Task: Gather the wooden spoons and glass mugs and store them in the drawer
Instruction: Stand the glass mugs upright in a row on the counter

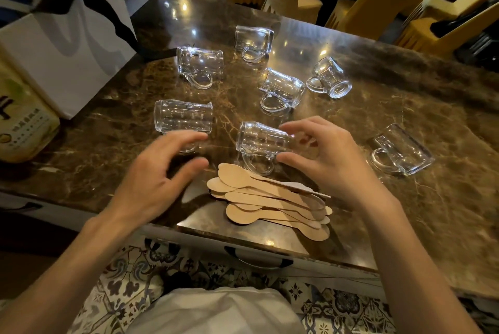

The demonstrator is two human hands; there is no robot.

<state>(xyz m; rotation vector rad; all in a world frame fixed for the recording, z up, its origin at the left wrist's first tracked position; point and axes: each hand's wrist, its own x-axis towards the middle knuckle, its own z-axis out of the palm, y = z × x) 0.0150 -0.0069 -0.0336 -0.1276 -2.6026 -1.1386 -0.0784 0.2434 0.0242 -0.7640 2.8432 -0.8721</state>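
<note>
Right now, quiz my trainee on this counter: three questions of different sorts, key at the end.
1. Count: how many mugs lie on the counter?
2. True or false: the drawer is open.
3. Pick one: the spoons are A) piled at the counter's near edge, B) inside a mug, C) in the drawer.
Key: 1 seven; 2 false; 3 A.

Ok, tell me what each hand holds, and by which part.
Right hand pinches the nearest glass mug by its right end, thumb under, fingers over. Left hand hovers at another mug; grip unclear.
</note>
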